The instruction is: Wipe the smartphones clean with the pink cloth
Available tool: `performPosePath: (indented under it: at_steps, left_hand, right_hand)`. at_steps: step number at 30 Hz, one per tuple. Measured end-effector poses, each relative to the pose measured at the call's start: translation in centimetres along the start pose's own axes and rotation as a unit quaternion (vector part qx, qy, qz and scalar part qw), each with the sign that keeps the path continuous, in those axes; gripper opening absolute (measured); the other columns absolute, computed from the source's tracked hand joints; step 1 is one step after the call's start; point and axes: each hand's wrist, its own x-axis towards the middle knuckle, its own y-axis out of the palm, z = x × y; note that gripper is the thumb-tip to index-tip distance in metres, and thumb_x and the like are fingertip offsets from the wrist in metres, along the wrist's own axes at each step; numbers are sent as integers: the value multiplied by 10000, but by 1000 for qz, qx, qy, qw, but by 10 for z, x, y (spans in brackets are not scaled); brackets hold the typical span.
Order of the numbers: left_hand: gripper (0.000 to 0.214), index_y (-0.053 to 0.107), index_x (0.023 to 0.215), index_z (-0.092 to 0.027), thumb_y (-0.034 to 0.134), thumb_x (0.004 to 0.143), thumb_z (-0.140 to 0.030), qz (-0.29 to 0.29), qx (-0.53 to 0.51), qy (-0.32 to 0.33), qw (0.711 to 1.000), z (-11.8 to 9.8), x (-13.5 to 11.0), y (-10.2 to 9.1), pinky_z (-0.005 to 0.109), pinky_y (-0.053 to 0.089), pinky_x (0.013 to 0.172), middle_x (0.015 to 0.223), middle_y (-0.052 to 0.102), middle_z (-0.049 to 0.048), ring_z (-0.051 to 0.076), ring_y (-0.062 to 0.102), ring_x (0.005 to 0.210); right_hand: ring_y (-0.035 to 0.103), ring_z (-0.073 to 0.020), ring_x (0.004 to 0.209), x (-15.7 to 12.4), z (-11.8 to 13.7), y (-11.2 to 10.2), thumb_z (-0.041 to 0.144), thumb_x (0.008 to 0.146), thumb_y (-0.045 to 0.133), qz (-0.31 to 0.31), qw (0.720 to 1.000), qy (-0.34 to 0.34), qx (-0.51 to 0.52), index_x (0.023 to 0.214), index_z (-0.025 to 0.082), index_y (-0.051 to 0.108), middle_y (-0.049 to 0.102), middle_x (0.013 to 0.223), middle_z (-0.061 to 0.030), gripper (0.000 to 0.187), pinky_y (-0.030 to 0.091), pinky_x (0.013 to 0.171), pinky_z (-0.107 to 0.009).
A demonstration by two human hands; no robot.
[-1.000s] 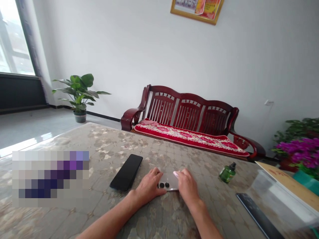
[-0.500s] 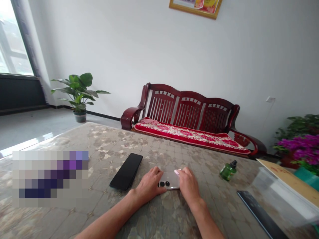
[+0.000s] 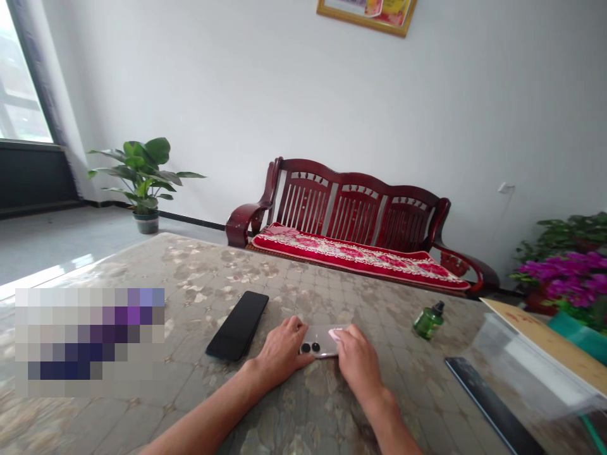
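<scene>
Since the frame before, in the head view, the right hand (image 3: 359,360) had slid a bit nearer the person, pinching a small whitish cloth (image 3: 335,333) on the phone (image 3: 324,343). The left hand (image 3: 279,349) held the phone's left end. Back up, the phone lay longways from side to side, camera dots (image 3: 310,347) at the left. Below was a shiny, patterned surface (image 3: 190,272); behind, a red wooden sofa (image 3: 358,208) and white wall (image 3: 284,82). Both hands hid the phone's ends. Blurry squares (image 3: 90,341) covered something.

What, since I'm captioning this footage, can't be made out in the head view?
Head view:
Pale phone: ends partly hidden by the left hand and right hand.
White item: partly covered by the right hand.
Framed picture: top cut off by the upper edge.
Green bottle: writing too small.
</scene>
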Motion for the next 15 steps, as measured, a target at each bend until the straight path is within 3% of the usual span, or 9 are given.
performPosePath:
  at_steps: [4,10,15]
  left_hand:
    - [359,579,1137,-229,623,837,-420,5,16,-9,1000,-4,-1,-3,358,467,910,1174,572,87,274,548,1094]
    - [396,565,1169,-228,558,894,-513,3,23,-8,1000,-6,-1,-3,355,460,917,1186,564,95,273,542,1108]
    - [376,573,1161,-210,599,868,-445,-4,28,-17,999,-8,-1,-2,357,459,919,1189,570,98,274,548,1098]
  right_hand:
    - [627,-154,865,2,-7,-3,139,935,427,4,999,42,-31,1061,266,717,654,951,-52,340,419,739,-220]
    - [623,-153,898,-7,23,3,120,912,457,20,998,-27,46,1059,284,711,655,988,-40,336,426,781,-211]
    - [629,-161,933,-2,4,2,122,924,435,1,999,22,28,1067,246,704,660,1002,-52,329,431,813,-216]
